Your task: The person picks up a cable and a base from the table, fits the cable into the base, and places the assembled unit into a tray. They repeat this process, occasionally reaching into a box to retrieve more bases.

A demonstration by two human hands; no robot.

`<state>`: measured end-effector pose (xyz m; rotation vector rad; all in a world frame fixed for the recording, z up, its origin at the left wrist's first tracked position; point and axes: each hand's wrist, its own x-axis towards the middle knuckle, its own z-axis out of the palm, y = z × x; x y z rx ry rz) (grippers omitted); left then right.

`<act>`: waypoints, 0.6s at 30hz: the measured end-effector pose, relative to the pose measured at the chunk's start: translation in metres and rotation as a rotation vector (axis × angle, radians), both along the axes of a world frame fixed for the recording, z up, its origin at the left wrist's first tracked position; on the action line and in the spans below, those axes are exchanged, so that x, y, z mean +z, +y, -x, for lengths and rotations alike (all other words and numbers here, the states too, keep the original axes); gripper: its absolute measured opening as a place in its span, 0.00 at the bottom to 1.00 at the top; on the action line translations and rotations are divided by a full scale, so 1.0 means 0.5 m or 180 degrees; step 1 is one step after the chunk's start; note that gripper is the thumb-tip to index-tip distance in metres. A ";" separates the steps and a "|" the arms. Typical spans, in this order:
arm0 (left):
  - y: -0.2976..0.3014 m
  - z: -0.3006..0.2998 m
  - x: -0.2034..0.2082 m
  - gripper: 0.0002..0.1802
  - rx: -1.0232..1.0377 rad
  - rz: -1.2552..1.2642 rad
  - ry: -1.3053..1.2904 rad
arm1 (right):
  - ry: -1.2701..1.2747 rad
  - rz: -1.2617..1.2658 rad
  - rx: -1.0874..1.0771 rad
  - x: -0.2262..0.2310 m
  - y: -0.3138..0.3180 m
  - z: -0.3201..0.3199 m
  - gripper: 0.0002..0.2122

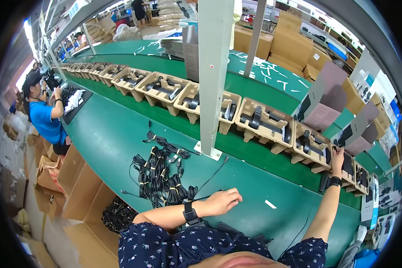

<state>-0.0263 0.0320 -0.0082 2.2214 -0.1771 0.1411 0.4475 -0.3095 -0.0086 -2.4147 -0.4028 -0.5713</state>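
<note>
My left hand hovers over the green table with its fingers curled in; whatever it may hold is hidden. Beside it lies a pile of black cables bundled with light ties. My right hand reaches out to the tray row at the right. Its fingers close at the edge of a brown moulded-pulp tray, next to black parts; what they grip is too small to make out. Another pulp tray, just left of it, holds black parts. Both wrists wear black bands.
Many pulp trays line the green conveyor. A white post rises between table and trays. Upright printed cartons stand behind the trays. A white paper scrap lies near me. An open cardboard box and a co-worker in blue are left.
</note>
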 end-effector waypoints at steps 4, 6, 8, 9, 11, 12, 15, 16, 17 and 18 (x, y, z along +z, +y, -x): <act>0.009 0.000 -0.007 0.07 0.0074 0.0047 -0.0006 | 0.0221 0.1457 -0.0870 0.058 0.085 0.070 0.07; 0.009 0.000 -0.012 0.06 0.0028 0.0072 -0.0038 | 0.0461 0.1887 -0.1199 0.048 0.080 0.062 0.12; 0.011 0.000 -0.016 0.07 0.0026 0.0038 -0.0110 | 0.0431 0.1687 -0.1066 0.040 0.064 0.063 0.18; 0.012 0.002 -0.017 0.07 0.0024 -0.0009 -0.0178 | 0.0421 0.1588 -0.0998 0.034 0.055 0.065 0.22; 0.009 0.006 -0.016 0.06 0.0044 0.0052 -0.0133 | 0.0407 0.1395 -0.0866 0.027 0.034 0.074 0.29; 0.007 0.007 -0.014 0.06 0.0065 0.0097 -0.0097 | 0.0399 0.1299 -0.0800 0.027 0.026 0.080 0.33; 0.001 0.008 -0.012 0.06 0.0098 0.0122 -0.0005 | 0.0336 0.1023 -0.1051 0.053 0.069 0.168 0.23; -0.002 0.009 -0.009 0.06 0.0094 0.0117 -0.0011 | 0.0246 0.0784 -0.1123 0.023 0.057 0.176 0.22; 0.000 0.007 -0.003 0.06 -0.0058 0.0176 -0.0038 | -0.1148 0.1631 -0.0852 -0.059 -0.071 0.095 0.17; 0.000 0.007 -0.003 0.06 0.0054 0.0186 -0.0006 | -0.0650 0.1847 -0.0785 -0.045 -0.035 0.108 0.18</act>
